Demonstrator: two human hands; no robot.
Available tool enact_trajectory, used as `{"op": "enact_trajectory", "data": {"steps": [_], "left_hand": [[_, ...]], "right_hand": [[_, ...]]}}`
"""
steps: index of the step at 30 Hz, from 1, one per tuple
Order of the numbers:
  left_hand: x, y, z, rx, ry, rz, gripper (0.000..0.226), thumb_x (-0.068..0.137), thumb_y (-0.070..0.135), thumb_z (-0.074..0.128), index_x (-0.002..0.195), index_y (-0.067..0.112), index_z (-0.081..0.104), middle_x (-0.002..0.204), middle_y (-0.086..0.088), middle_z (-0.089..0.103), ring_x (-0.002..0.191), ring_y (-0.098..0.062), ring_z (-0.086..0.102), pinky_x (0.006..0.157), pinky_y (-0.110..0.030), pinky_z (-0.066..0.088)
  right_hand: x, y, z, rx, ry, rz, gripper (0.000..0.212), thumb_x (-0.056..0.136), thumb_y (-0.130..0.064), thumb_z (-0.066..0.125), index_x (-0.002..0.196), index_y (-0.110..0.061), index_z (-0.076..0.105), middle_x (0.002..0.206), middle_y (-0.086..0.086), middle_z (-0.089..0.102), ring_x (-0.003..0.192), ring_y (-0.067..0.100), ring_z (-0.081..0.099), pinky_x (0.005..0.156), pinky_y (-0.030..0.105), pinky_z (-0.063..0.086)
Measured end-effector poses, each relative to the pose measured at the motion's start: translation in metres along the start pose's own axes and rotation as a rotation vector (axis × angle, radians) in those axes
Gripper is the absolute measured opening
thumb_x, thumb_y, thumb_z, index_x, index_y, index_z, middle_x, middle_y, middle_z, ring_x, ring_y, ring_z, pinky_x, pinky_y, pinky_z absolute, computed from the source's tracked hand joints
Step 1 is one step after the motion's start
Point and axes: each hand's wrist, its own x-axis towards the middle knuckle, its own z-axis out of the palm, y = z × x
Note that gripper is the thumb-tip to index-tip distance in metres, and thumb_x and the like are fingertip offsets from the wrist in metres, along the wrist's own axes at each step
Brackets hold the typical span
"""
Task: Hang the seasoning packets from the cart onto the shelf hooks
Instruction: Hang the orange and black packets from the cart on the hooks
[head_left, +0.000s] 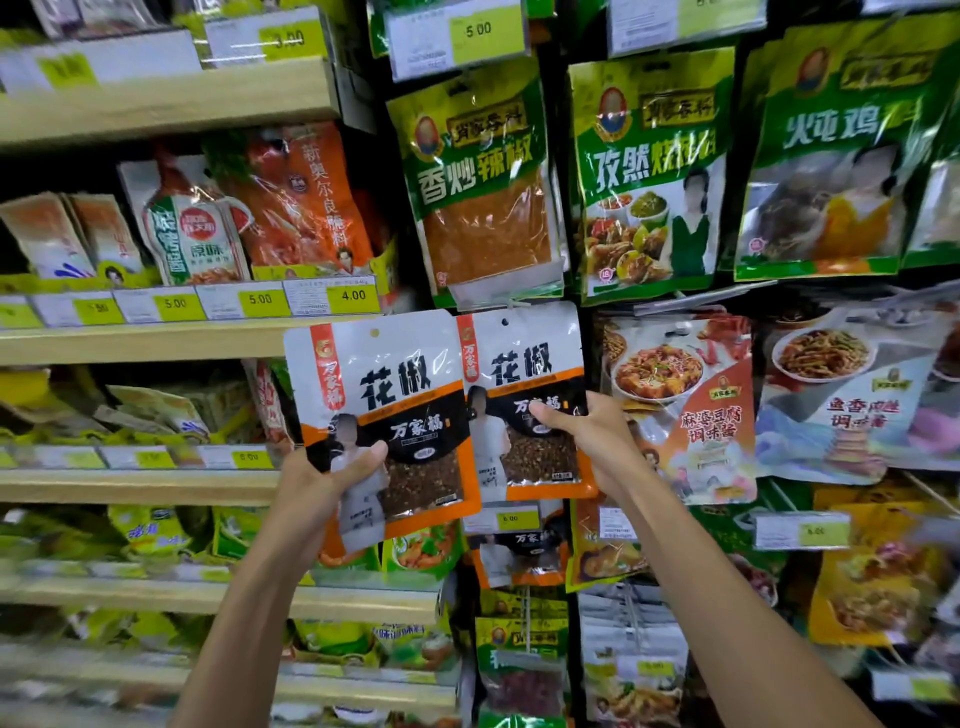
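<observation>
Findings: my left hand (332, 478) pinches the first packet (395, 384) at its lower corner, thumb in front, other fingers hidden behind. My right hand (587, 431) pinches the second packet (524, 364) at its right edge, raised beneath the green chilli packet (478, 176). Risk: the hang hole (505, 322) sits far from my grip, so the film may flex and miss the hook, whose tip I cannot make out. The packets' edges meet and could snag.

The left packet (384, 395) in your left hand (319, 488) and the right packet (524, 364) in your right hand (592, 436) are smooth, glossy plastic film streaked with glare. Left of your left hand, the shelf edge (156, 343) looks like pale matt wood.
</observation>
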Motion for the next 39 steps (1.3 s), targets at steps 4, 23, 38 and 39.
{"op": "enact_trajectory", "data": {"steps": [4, 23, 38, 39], "left_hand": [[0.004, 0.001, 0.003, -0.007, -0.015, 0.022, 0.039, 0.072, 0.025, 0.071, 0.102, 0.048, 0.063, 0.104, 0.026, 0.069, 0.099, 0.004, 0.064, 0.088, -0.029, 0.047], [0.027, -0.011, 0.010, -0.022, -0.016, 0.053, 0.069, 0.069, 0.027, 0.075, 0.132, 0.009, 0.053, 0.121, -0.009, 0.065, 0.111, -0.018, 0.063, 0.086, -0.023, 0.055], [-0.006, -0.028, 0.025, -0.071, -0.039, 0.002, 0.069, 0.069, 0.025, 0.077, 0.132, 0.031, 0.050, 0.125, 0.012, 0.063, 0.113, -0.008, 0.061, 0.093, -0.028, 0.051], [-0.009, -0.029, 0.027, -0.057, -0.057, -0.021, 0.073, 0.068, 0.030, 0.079, 0.134, 0.028, 0.050, 0.126, 0.009, 0.063, 0.115, -0.011, 0.060, 0.095, -0.032, 0.050]], "right_hand": [[0.005, 0.002, 0.000, 0.021, 0.007, 0.020, 0.027, 0.077, -0.025, 0.079, 0.098, -0.010, 0.069, 0.098, 0.001, 0.073, 0.101, 0.017, 0.065, 0.096, 0.038, 0.046], [0.080, 0.010, 0.023, 0.081, 0.173, 0.103, 0.056, 0.085, -0.016, 0.073, 0.133, 0.000, 0.050, 0.132, 0.017, 0.057, 0.120, 0.032, 0.055, 0.102, 0.042, 0.045], [-0.033, 0.027, 0.016, -0.145, 0.114, -0.145, 0.036, 0.098, -0.024, 0.054, 0.129, -0.007, 0.052, 0.120, -0.006, 0.059, 0.118, 0.013, 0.054, 0.092, 0.012, 0.043], [-0.039, 0.025, 0.018, -0.081, 0.032, -0.109, 0.038, 0.096, -0.029, 0.055, 0.128, -0.008, 0.054, 0.120, -0.005, 0.061, 0.116, 0.012, 0.056, 0.093, 0.015, 0.045]]}}
